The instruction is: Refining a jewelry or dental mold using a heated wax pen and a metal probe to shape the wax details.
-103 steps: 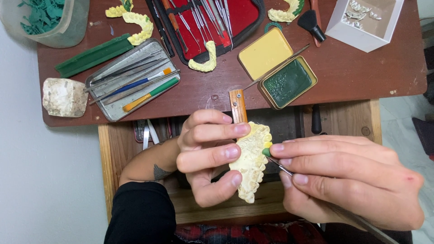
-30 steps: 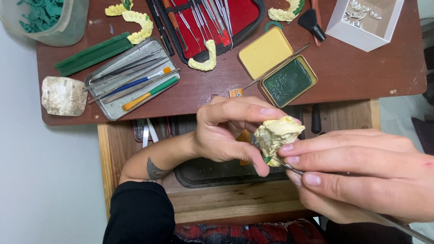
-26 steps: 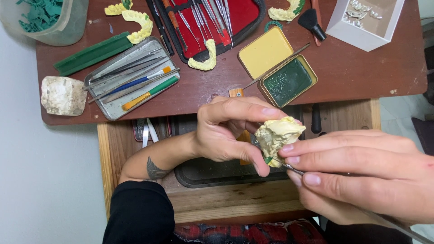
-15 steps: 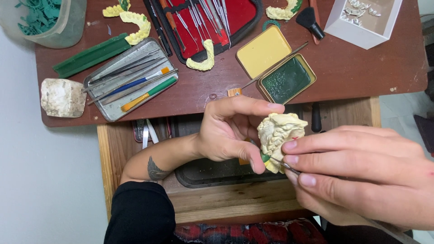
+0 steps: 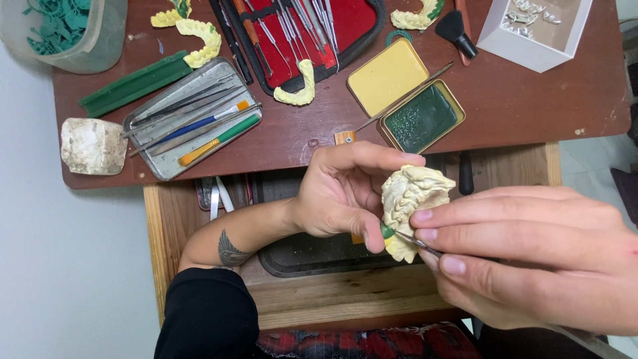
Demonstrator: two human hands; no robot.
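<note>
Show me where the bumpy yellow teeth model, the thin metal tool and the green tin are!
yellow teeth model [image 5: 415, 193]: head view, its upper bumpy surface.
thin metal tool [image 5: 407, 237]: head view, its tip end beside the model.
green tin [image 5: 422, 119]: head view, its green filling.

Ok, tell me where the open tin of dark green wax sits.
In the head view, the open tin of dark green wax lies on the reddish-brown tabletop, right of centre, its yellow lid alongside, just above the pale yellow dental cast.

One head-worn camera looks steeply down, close over the hands, facing the brown worktable [image 5: 531, 100] beyond.
</note>
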